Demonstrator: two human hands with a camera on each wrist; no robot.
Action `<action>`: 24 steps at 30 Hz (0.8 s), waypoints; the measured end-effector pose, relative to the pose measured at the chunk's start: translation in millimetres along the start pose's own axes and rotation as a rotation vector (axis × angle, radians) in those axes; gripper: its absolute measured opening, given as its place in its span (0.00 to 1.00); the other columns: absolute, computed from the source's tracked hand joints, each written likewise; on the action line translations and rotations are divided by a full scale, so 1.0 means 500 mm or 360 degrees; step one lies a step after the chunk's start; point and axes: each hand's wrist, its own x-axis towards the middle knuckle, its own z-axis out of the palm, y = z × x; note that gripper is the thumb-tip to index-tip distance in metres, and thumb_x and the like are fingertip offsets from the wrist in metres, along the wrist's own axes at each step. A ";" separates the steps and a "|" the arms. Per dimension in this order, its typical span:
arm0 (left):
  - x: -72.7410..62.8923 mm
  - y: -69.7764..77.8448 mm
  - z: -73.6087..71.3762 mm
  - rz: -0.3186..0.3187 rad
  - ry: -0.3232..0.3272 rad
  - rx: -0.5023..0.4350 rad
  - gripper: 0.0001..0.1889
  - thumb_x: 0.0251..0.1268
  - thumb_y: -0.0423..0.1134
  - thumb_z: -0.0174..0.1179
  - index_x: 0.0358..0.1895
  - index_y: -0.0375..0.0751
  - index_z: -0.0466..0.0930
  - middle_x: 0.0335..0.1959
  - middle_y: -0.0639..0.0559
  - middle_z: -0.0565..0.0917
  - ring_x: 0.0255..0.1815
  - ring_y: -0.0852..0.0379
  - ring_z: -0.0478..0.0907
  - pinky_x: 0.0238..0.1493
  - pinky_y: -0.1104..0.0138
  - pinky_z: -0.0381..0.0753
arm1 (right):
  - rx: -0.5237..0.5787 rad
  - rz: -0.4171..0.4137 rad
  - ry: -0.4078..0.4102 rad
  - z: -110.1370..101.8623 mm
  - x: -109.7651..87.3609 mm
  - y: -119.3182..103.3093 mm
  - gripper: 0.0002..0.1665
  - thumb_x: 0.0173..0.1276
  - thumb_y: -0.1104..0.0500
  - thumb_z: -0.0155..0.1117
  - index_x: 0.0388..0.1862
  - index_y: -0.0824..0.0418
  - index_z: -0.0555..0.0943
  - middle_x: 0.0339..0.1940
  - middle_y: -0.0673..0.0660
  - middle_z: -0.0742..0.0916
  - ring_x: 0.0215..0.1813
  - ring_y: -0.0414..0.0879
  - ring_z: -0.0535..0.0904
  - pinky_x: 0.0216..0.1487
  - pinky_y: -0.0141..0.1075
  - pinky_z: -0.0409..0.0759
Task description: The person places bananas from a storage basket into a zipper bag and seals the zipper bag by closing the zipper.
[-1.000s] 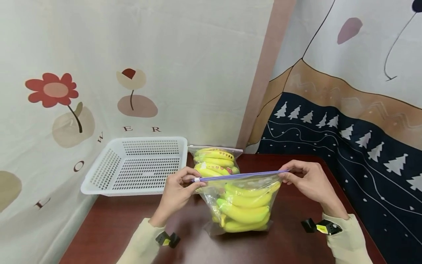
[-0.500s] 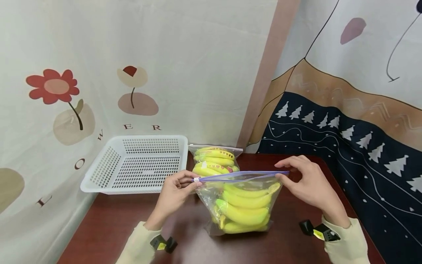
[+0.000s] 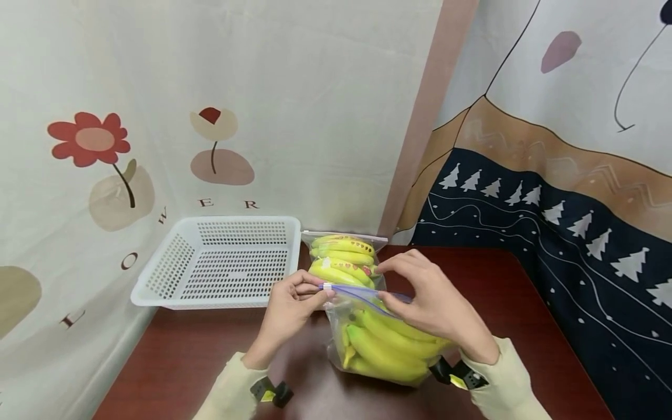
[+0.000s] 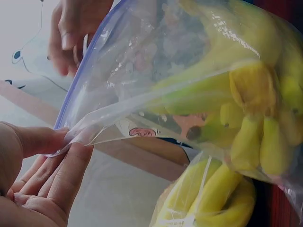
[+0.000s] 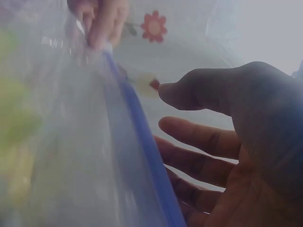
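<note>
A clear slider bag (image 3: 340, 312) with a purple zip strip (image 5: 144, 127) holds yellow-green bananas (image 3: 388, 347). My left hand (image 3: 286, 306) pinches the bag's top corner between thumb and fingers, right by the white slider (image 3: 328, 286). In the left wrist view the thumb (image 4: 40, 139) presses that corner against the fingers. My right hand (image 3: 438, 300) is over the strip's right part, its thumb and fingers spread apart. The right wrist view has the strip passing in front of its fingertips, with the thumb (image 5: 194, 90) standing off it. The bag's mouth gapes along part of the strip.
Behind the held bag stands a second zip bag of bananas (image 3: 341, 256), near the back curtain (image 3: 315, 116). A white perforated basket (image 3: 215, 302) sits at the back left of the dark red table (image 3: 210, 344). A dark patterned cloth (image 3: 577, 280) borders the right side.
My right hand has let go of the strip's right end and moved left along it. The bag has turned and its strip slackened. The left hand keeps its pinch by the slider.
</note>
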 end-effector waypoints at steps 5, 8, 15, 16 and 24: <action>0.003 0.007 0.020 -0.0022 0.0020 -0.0081 0.13 0.61 0.27 0.71 0.42 0.24 0.77 0.38 0.31 0.89 0.35 0.56 0.91 0.40 0.59 0.91 | 0.0046 -0.0048 -0.0026 0.035 0.024 -0.019 0.18 0.64 0.53 0.75 0.53 0.48 0.85 0.49 0.43 0.86 0.50 0.37 0.77 0.51 0.36 0.83; 0.005 0.013 0.029 -0.0016 0.0039 -0.0086 0.11 0.61 0.26 0.70 0.40 0.24 0.78 0.37 0.32 0.90 0.34 0.56 0.91 0.38 0.60 0.91 | 0.0075 -0.0073 -0.0031 0.055 0.040 -0.024 0.16 0.64 0.53 0.75 0.50 0.51 0.86 0.47 0.45 0.87 0.48 0.39 0.79 0.49 0.35 0.83; 0.009 0.023 0.041 0.0052 -0.0020 -0.0080 0.09 0.64 0.24 0.67 0.41 0.21 0.78 0.40 0.26 0.88 0.33 0.57 0.91 0.38 0.59 0.91 | 0.0131 -0.0171 -0.0059 0.090 0.073 -0.020 0.08 0.66 0.55 0.75 0.43 0.54 0.87 0.40 0.46 0.88 0.45 0.40 0.83 0.49 0.37 0.84; 0.009 0.024 0.040 0.0061 -0.0039 -0.0076 0.09 0.64 0.25 0.67 0.41 0.21 0.78 0.41 0.26 0.88 0.33 0.57 0.91 0.38 0.59 0.91 | 0.0142 -0.0175 -0.0063 0.092 0.076 -0.018 0.07 0.66 0.55 0.75 0.41 0.53 0.87 0.38 0.45 0.89 0.44 0.39 0.83 0.48 0.36 0.84; 0.004 0.022 0.028 0.0154 -0.0158 -0.0078 0.05 0.69 0.22 0.60 0.43 0.20 0.77 0.45 0.24 0.86 0.39 0.58 0.91 0.42 0.59 0.90 | 0.0204 -0.0217 -0.0075 0.098 0.085 -0.001 0.04 0.68 0.55 0.73 0.37 0.53 0.88 0.33 0.42 0.88 0.37 0.35 0.79 0.41 0.35 0.84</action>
